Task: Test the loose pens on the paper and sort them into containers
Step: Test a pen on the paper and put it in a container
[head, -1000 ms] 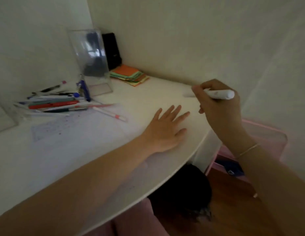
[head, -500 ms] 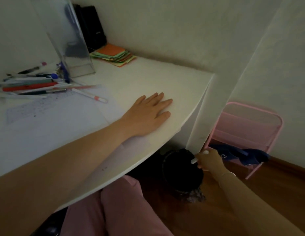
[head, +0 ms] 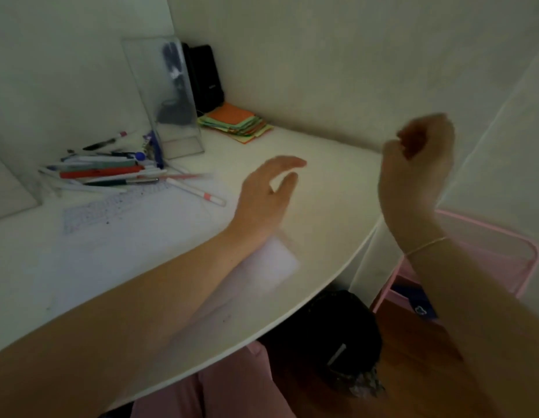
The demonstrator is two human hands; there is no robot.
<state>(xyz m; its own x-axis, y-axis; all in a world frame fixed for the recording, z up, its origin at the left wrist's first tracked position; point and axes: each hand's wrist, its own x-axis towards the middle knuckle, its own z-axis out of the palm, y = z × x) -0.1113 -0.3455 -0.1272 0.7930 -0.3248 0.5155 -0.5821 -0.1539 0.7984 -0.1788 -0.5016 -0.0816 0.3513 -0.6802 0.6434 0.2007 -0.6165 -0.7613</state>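
Since half a second ago the right hand (head: 419, 164) has risen from beside the black bin (head: 331, 330) under the worktop (head: 322, 236) to the right of the frame — fingers curled, nothing in them. A white pen (head: 336, 354) now lies in the bin at lower centre. The left hand (head: 266, 193) has lifted off the worktop, fingers relaxed and apart. The loose pens (head: 108, 171) lie heaped at the left, just above the scribbled paper (head: 135, 224), beside a clear container (head: 165, 98) — one pink-banded pen (head: 199, 193) lies apart.
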